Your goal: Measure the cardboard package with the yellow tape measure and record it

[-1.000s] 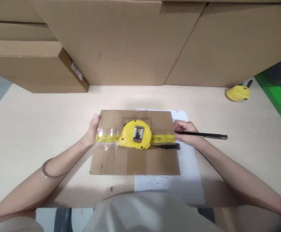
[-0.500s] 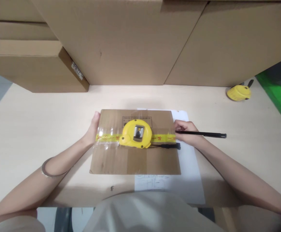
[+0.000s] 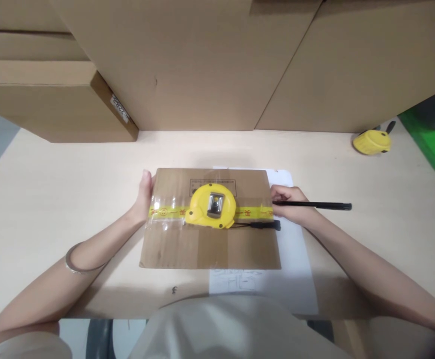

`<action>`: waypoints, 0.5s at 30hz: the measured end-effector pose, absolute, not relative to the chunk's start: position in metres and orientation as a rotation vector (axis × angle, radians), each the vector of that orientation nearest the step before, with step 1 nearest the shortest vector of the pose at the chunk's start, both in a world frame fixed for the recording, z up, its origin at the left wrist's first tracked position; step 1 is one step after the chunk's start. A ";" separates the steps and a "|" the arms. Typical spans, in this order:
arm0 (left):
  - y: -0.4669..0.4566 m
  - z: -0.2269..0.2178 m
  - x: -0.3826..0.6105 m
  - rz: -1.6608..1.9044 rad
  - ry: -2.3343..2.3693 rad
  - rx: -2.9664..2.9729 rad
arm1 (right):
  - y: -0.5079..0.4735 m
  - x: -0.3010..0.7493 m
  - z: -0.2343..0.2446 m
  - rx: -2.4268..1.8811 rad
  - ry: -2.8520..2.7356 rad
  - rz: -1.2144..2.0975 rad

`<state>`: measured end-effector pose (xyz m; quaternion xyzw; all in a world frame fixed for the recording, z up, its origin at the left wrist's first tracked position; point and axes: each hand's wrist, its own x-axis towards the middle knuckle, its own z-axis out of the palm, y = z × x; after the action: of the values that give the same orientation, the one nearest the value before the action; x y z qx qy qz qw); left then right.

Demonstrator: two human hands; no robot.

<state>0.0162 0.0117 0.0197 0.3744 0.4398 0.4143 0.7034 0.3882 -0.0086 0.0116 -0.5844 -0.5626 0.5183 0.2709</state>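
Right hand (image 3: 294,205): fingers (image 3: 280,193) curled in, pinching black pen (image 3: 325,205), knuckles at or just beside the box's right side. Left hand (image 3: 143,202): thumb up along the left side, palm on it; can't tell how those fingers sit, they're hidden. Cardboard box (image 3: 180,247) is between the hands, partly over white paper (image 3: 298,259); resting or slightly lifted, can't tell from here. Yellow tape measure (image 3: 203,202) lies on top, neither hand on it, no blade drawn that I can see. Progress, my read: box taped over; some lines already on the paper; pen tip not visibly writing. Farther out on the desk (image 3: 49,172): second tape measure (image 3: 371,142) at right, big cartons (image 3: 187,65) behind.
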 end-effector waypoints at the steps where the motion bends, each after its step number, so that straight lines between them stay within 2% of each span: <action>1: 0.011 0.021 0.017 0.917 0.971 0.826 | -0.009 0.388 0.012 -1.572 -1.518 1.397; 15: 0.012 0.014 0.013 0.888 0.964 0.784 | -0.009 0.389 0.011 -1.548 -1.553 1.375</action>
<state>0.0126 0.0124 0.0143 0.3549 0.4365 0.4019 0.7225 0.3894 -0.0094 0.0106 -0.5753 -0.5772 0.5111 0.2733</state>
